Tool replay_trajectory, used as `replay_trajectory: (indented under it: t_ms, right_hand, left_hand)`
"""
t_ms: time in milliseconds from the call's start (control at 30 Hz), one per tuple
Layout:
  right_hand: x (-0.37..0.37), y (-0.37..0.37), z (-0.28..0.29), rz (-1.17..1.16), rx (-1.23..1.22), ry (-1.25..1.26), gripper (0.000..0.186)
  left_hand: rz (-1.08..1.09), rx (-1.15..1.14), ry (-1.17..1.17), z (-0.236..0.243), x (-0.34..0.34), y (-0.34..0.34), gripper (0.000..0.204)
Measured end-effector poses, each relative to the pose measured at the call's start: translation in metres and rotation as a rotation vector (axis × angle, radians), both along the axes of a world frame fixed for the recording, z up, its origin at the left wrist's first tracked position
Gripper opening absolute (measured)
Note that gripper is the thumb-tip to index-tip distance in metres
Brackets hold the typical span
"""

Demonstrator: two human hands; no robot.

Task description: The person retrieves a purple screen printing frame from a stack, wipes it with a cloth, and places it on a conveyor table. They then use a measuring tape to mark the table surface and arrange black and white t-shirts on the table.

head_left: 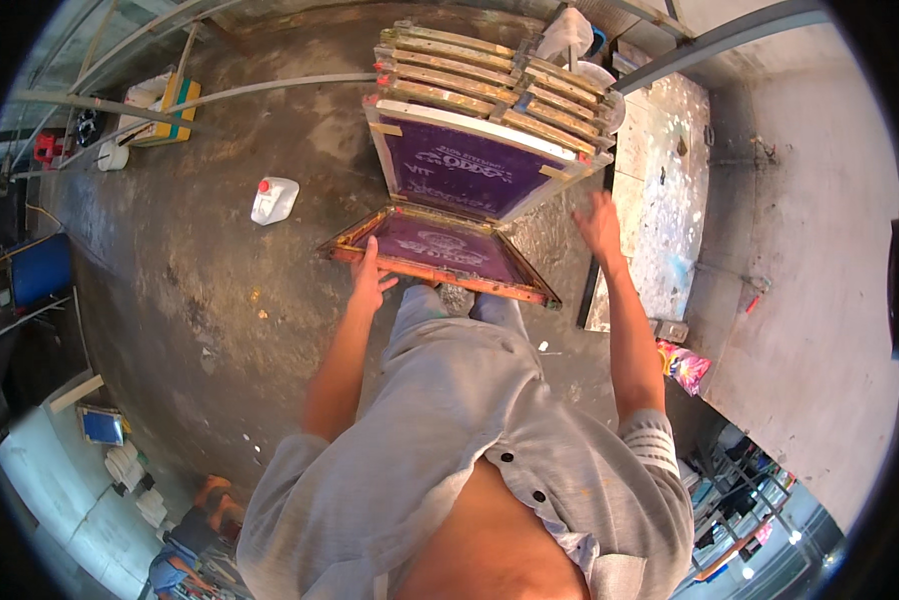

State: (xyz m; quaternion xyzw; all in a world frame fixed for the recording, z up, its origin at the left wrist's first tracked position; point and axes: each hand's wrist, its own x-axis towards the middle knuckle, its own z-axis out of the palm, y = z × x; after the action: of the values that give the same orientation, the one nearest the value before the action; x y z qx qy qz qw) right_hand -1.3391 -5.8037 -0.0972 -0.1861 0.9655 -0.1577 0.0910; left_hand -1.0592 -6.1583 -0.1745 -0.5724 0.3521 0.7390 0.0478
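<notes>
A screen printing frame with purple mesh and a worn orange-red wooden edge leans out toward me, just in front of my legs. My left hand grips its near edge close to the left corner, one finger lying over the wood. Behind it stands a stack of similar frames, several deep; the front one, a purple screen with pale lettering and tape at its corners, faces me. Off to the right of the stack, my right hand is raised with its fingers apart, holding nothing.
A white jug with a red cap stands on the stained floor at left. Along the right runs a paint-spattered low table beside a pale wall. A yellow-green box sits far left. Another person is at the lower left.
</notes>
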Motion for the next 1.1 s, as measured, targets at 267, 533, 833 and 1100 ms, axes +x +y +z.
replay_trajectory:
  t_ms: [267,533,833,1100]
  right_hand:
    - [-0.059,-0.066,-0.04,-0.018,0.221,0.035,0.08]
    - [-0.037,-0.062,-0.036,0.023,0.278,-0.008,0.09]
    - [-0.001,-0.058,-0.023,-0.03,0.218,-0.014,0.064]
    - [-0.041,-0.037,-0.027,-0.058,0.059,0.158,0.058]
  left_hand:
    - [-0.027,-0.047,-0.069,0.016,0.002,0.0,0.081]
    - [-0.039,-0.101,-0.099,0.015,-0.004,0.004,0.079]
    - [0.03,-0.14,-0.124,0.007,-0.013,0.009,0.08]
    - [0.041,-0.12,-0.059,0.009,-0.023,0.008,0.087]
